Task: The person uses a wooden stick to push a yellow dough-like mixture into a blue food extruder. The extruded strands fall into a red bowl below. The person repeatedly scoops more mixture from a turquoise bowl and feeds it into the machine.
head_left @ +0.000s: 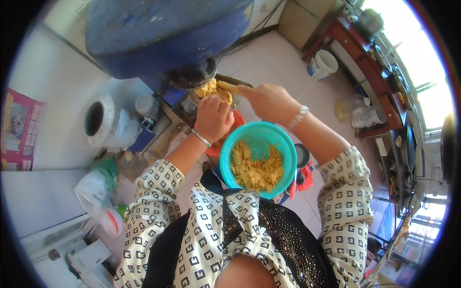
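Note:
A big blue machine [163,43] stands at the top, with a dark round outlet [194,74] at its lower end. Crumbly yellow dough [206,89] bulges out beneath this outlet. My left hand [213,119] has its fingers curled against a lump of the dough. From the right, my right hand [272,103] grips a pale wooden stick [229,88], whose far end meets the dough; its tip is partly hidden. A teal basin [291,158] sits close in front of me, with loose yellow dough [257,168] inside.
Partly under my left hand and the basin is an orange-red tub [237,120]. A white bucket [322,65] stands on the tiled floor beyond my right arm. On the left are a white drum-shaped vessel [108,124] and plastic bags [93,185]. A brown wooden counter [355,53] runs along the right.

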Demonstrator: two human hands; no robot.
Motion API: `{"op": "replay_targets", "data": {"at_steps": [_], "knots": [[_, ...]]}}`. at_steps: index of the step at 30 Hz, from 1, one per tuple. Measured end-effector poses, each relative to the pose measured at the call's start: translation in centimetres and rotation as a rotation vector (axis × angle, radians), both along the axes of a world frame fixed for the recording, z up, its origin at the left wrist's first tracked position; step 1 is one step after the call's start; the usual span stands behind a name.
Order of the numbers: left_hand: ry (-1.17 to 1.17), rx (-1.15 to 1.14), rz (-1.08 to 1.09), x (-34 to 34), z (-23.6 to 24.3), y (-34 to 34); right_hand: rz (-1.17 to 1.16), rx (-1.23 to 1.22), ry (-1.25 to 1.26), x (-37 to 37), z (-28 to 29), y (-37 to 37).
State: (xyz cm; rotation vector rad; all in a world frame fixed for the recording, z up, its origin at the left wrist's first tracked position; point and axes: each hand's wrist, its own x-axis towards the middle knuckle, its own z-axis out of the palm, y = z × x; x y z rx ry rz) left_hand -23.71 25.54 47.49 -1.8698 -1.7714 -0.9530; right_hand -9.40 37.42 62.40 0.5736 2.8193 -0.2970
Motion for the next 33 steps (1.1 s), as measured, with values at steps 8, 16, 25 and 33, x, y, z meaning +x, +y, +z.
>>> {"op": "replay_targets", "data": {"at_steps": [8, 16, 25, 33], "knots": [[-0.036, 0.025, -0.007, 0.6, 0.0, -0.5, 0.031, 0.086, 0.068, 1.6, -0.7, -2.3], [-0.004, 0.027, 0.000, 0.4, 0.0, -0.2, 0.033, 0.074, 0.062, 0.2, -2.9, -1.5], [-0.024, 0.032, 0.002, 0.3, 0.0, -0.4, -0.099, -0.052, 0.100, 1.3, -2.1, -0.4], [-0.023, 0.072, 0.016, 0.6, -0.2, -0.5, -0.015, -0.108, 0.076, -1.4, -3.2, 0.4]]}}
